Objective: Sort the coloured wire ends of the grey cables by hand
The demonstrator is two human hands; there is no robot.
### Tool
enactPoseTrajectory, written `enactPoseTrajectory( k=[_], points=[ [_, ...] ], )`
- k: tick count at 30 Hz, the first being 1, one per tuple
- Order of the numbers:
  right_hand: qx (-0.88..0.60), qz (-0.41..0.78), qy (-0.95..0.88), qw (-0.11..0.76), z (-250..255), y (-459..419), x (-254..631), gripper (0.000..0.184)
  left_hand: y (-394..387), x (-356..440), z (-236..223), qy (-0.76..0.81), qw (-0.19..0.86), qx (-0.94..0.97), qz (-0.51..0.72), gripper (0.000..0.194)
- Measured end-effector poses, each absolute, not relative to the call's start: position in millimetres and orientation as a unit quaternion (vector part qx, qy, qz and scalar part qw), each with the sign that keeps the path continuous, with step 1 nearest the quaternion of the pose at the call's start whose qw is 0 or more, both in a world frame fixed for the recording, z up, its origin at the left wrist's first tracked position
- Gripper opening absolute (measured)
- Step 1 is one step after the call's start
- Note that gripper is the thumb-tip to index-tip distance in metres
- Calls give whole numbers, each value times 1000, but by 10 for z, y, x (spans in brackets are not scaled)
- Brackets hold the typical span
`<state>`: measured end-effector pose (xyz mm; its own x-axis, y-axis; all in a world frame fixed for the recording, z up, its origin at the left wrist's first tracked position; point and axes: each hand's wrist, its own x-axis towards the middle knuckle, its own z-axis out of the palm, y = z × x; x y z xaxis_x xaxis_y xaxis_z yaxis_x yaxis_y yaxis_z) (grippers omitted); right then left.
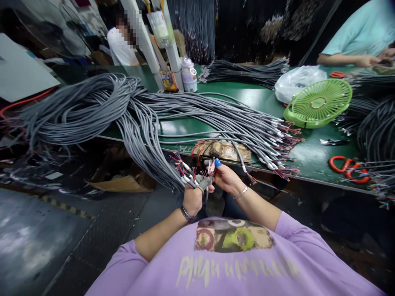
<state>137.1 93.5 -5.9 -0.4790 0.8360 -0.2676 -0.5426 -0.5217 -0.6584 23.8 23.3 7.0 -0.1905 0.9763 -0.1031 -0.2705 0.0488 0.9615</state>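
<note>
Starting at the far left, a thick coil of grey cables (77, 113) sprawls over the green table (185, 125), and above it, upper left, sits a co-worker in a white top (121, 46). From the coil, one bunch of cables (145, 139) sweeps down to the middle of the frame, and here's the left hand (194, 198), closed around the cable ends, coloured wires (179, 164) fanning out past the covered fingers. Right beside it comes the right hand (227, 177), a blue cap (218, 162) on one digit, fingertips pinched on a small pale piece (211, 167), too small to make out, close against those wires. Just above the hands, a wooden block (237, 151) lies at the table edge, while a long spread of cables (222, 119) runs rightward behind it, ending in white bands and bare coloured strands. Further right, a green fan (319, 102) leans near a plastic bag (298, 82), with small pliers (335, 142) and orange-handled scissors (348, 172) below. Upper right, another co-worker in a pale teal top (361, 31) bends over the table.
</note>
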Motion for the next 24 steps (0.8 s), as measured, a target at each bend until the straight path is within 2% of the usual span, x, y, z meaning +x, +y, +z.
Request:
enactPoseTrajectory(
  k=[7, 12, 19, 24],
  points=[
    [-290, 816, -366, 341, -19, 728, 1513, 40, 125, 172, -16, 506, 519, 392, 566, 21],
    [-331, 726, -492, 347, 64, 546, 1595, 29, 77, 109, -61, 533, 513, 431, 517, 23],
    [-274, 734, -543, 303, 116, 511, 1624, 23, 112, 18, 25, 501, 614, 452, 409, 26],
    [-312, 693, -560, 329, 101, 516, 1585, 24, 90, 9, 0, 505, 586, 445, 452, 24]
  ],
)
